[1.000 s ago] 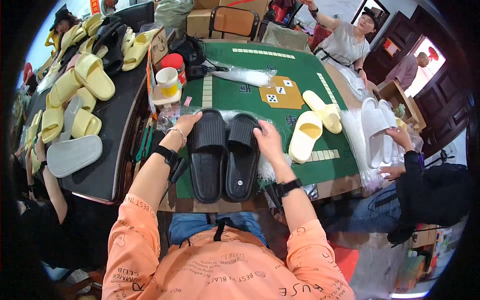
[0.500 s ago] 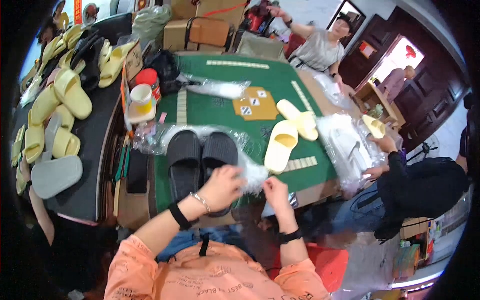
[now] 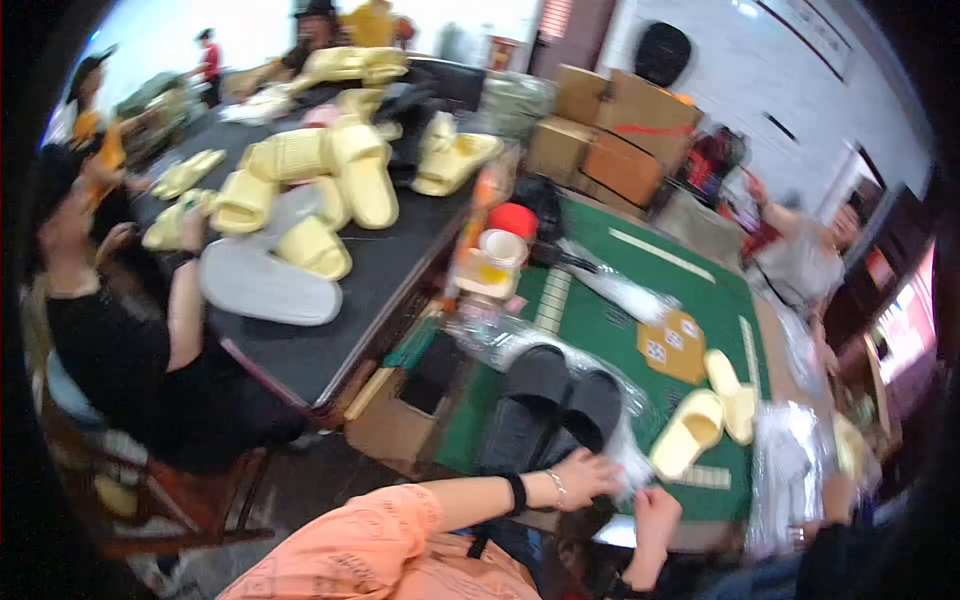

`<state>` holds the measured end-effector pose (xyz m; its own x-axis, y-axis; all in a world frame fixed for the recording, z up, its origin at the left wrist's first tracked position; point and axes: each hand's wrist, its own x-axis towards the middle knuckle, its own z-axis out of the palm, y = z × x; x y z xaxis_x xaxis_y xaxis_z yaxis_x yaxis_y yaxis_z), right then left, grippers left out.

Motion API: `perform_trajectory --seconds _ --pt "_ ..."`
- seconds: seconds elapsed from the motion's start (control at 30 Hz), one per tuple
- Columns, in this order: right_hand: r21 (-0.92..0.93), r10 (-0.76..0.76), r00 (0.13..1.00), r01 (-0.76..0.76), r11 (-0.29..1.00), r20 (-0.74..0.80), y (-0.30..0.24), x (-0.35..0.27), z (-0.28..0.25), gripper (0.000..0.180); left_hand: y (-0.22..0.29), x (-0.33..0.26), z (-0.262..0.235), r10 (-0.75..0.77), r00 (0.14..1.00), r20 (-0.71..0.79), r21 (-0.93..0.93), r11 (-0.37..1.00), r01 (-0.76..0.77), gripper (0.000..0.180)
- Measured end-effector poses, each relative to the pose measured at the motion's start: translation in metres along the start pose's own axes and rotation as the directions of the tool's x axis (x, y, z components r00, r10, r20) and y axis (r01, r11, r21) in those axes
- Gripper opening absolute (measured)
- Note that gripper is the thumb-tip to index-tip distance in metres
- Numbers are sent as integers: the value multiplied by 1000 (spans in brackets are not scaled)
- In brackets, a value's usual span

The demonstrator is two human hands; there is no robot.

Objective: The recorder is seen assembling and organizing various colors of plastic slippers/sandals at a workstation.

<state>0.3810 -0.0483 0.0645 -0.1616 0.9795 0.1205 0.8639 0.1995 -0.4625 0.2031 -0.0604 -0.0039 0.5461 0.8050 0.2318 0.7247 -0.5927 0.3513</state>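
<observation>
A clear plastic bag (image 3: pixel 628 452) lies on the green table top, its near end bunched between my hands. My left hand (image 3: pixel 585 478) has its fingers bent onto that end, somewhat blurred. Close beside it, my right hand (image 3: pixel 657 520) is closed in a pinch on the bag's edge; its fingertips are partly hidden. Just left of the bag, by the near edge, lie two black slippers (image 3: pixel 535 390) (image 3: pixel 590 408), side by side with ribbed straps. Two pale yellow slippers (image 3: pixel 688 435) (image 3: pixel 735 398) rest to the right, one partly overlapping the other.
On the left, a dark table (image 3: pixel 370 290) carries a pile of yellow, grey and black slippers. A person in black (image 3: pixel 120 340) sits there. A red-lidded jar (image 3: pixel 512 220) and a cup (image 3: pixel 500 247) stand between the tables. Plastic-wrapped slippers (image 3: pixel 785 470) lie right. Cardboard boxes (image 3: pixel 640 125) stand behind.
My view has swung left, so the table and my hands sit farther right in the picture. More of the left table and its people shows. My hands stay at the bag.
</observation>
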Motion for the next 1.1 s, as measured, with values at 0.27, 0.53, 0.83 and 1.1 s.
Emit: perform_trajectory --seconds 0.27,0.53,0.83,1.1 --pt "-20 -135 987 137 990 86 -25 -11 -39 22 -4 -2 18 -18 1000 -11 -31 999 18 68" --pt "915 -346 888 373 153 -303 -48 -45 -98 21 2 -2 7 -38 999 30 -11 999 38 64" --pt "800 -423 832 38 -599 -357 -108 -49 -95 21 -20 -14 -37 20 999 -28 -196 980 -25 34" --pt "786 -264 743 -551 280 615 -123 1 91 26 -128 -23 -127 -474 771 -425 -222 880 419 19"
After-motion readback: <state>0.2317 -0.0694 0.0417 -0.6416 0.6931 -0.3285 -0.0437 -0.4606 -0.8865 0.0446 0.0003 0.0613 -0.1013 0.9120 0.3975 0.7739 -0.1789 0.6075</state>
